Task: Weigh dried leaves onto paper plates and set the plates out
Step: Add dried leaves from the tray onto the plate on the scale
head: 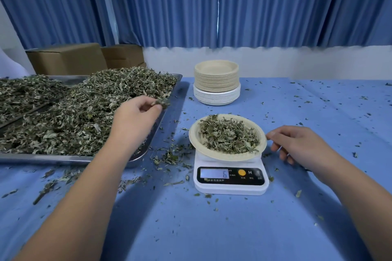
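Note:
A paper plate (216, 154) heaped with dried leaves (230, 136) rests on a small white digital scale (231, 188) whose display reads 6. My left hand (135, 118) hovers over the right edge of a big metal tray (63, 158) piled with dried leaves (84, 110), pinching a small pinch of leaves (161, 103) between thumb and fingers. My right hand (297, 144) sits just right of the plate, fingers curled, fingertips touching its rim.
A stack of spare paper plates (216, 81) stands behind the scale. Two cardboard boxes (67, 59) sit at the back left. Leaf crumbs are scattered over the blue tablecloth (233, 229). Blue curtains hang behind the table.

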Tool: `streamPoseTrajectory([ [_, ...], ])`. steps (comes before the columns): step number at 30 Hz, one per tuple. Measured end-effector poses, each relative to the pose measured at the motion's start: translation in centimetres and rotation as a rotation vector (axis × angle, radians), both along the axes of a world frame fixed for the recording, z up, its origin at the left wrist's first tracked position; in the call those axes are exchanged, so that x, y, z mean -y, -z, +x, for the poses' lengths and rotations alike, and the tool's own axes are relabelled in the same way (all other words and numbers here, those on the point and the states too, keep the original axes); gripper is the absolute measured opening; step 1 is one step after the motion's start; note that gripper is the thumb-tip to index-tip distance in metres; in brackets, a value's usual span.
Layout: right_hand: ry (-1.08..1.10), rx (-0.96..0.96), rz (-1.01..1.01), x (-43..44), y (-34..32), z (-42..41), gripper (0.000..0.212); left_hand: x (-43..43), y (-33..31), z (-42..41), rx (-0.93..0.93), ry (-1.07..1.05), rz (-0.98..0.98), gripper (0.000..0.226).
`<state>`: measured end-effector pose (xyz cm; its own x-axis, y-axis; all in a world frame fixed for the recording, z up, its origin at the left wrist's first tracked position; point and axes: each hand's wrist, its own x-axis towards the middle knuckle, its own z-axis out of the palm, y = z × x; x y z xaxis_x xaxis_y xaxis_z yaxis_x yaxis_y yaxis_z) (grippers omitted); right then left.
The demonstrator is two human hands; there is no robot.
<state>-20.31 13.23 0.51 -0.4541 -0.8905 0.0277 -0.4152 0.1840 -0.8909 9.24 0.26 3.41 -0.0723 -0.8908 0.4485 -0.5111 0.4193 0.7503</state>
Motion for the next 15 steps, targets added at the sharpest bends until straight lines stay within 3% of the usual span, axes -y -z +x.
streamPoseTrajectory([
  [4, 0.008, -0.009, -0.001, 0.1, 0.0, 0.0, 0.02, 0.9, 0.7, 2.7, 0.216, -0.191, 0.065, 0.013],
  [15, 0.039, -0.01, -0.001, -0.2, 0.2, 0.1, 0.019, 1.4, 1.5, 3.8, 0.347, -0.274, 0.133, 0.028],
])
